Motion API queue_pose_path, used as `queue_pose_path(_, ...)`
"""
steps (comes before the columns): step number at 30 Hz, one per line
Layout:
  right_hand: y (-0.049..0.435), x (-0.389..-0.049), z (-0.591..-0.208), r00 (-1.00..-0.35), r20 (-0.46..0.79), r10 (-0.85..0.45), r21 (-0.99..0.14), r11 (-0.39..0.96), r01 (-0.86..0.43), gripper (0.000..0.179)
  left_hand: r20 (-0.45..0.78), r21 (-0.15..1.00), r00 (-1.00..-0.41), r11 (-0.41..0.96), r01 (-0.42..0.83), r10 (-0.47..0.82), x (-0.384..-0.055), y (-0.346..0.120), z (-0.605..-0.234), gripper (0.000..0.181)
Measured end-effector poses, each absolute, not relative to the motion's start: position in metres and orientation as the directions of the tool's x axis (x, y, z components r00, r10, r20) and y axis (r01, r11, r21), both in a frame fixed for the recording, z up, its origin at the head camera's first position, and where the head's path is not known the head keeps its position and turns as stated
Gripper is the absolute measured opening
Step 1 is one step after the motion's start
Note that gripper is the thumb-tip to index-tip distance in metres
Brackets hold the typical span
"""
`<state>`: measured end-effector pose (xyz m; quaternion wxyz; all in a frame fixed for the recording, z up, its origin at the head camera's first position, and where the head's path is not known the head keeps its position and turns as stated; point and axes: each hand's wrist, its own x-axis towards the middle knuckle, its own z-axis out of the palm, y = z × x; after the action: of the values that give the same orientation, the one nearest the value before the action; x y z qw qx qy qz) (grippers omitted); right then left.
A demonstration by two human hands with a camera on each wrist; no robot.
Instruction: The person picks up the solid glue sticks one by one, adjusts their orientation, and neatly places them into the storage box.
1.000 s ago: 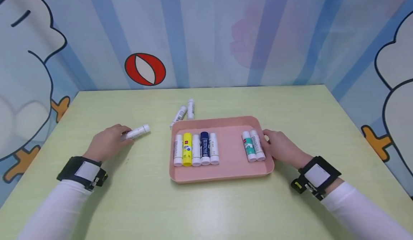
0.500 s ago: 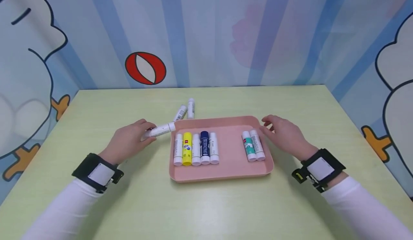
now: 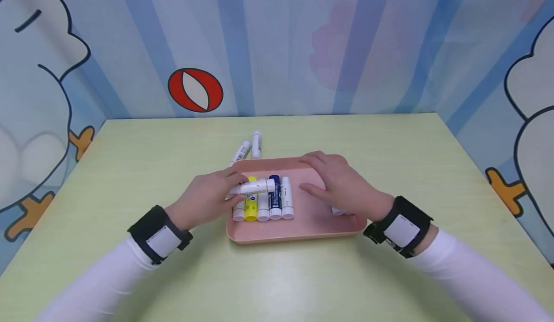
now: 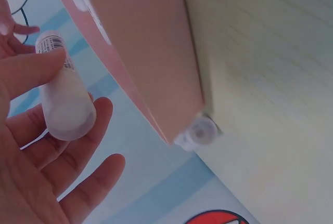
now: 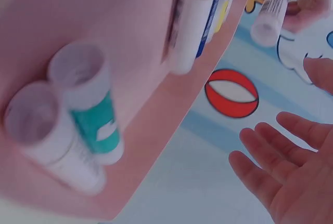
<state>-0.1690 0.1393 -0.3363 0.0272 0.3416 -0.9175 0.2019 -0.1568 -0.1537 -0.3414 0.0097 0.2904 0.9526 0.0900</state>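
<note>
My left hand point(image 3: 205, 197) pinches a white glue stick point(image 3: 260, 186) between thumb and fingers, held sideways above the left part of a pink tray point(image 3: 298, 237). Beneath it lies a row of several glue sticks, among them a yellow one point(image 3: 251, 212) and a dark blue one point(image 3: 275, 200). Over the tray's right part, my right hand point(image 3: 342, 187) spreads its fingers and holds nothing. It mostly hides two glue sticks in the head view; the right wrist view shows them, one green-banded glue stick point(image 5: 96, 122) and one white glue stick point(image 5: 54, 138), side by side.
Behind the tray's far left corner, two white glue sticks point(image 3: 256, 145) lie on the pale wooden table point(image 3: 277, 283). A blue striped backdrop point(image 3: 277, 47) with cartoon figures stands along the table's back and sides.
My left hand has carried the white glue stick rightward from the table to over the tray. My right hand has left the tray's right edge and moved left, above the tray.
</note>
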Motion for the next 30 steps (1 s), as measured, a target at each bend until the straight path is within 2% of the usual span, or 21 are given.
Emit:
queue_pose_path(5, 0.122, -0.162, -0.337, -0.716, 0.163, -0.679, -0.346, 0.640, -0.686, 0.062, 0.058, 0.163, -0.784, 0.769, 0.618, 0.618, -0.153, -0.141, -0.342, 0.041)
queue_pose_path(13, 0.107, -0.156, -0.343, -0.731, 0.072, -0.679, -0.376, 0.660, -0.650, 0.058, 0.094, 0.118, -0.730, 0.721, 0.683, 0.677, -0.152, -0.128, -0.346, 0.037)
queue_pose_path(24, 0.106, -0.154, -0.349, -0.657, 0.149, -0.739, -0.286, 0.604, -0.744, 0.032, 0.115, 0.114, -0.692, 0.682, 0.722, 0.713, -0.146, -0.118, -0.347, 0.037)
queue_pose_path(30, 0.108, -0.153, -0.350, -0.649, 0.161, -0.744, -0.235, 0.610, -0.757, 0.033, 0.110, 0.088, -0.681, 0.676, 0.732, 0.724, -0.143, -0.113, -0.346, 0.038)
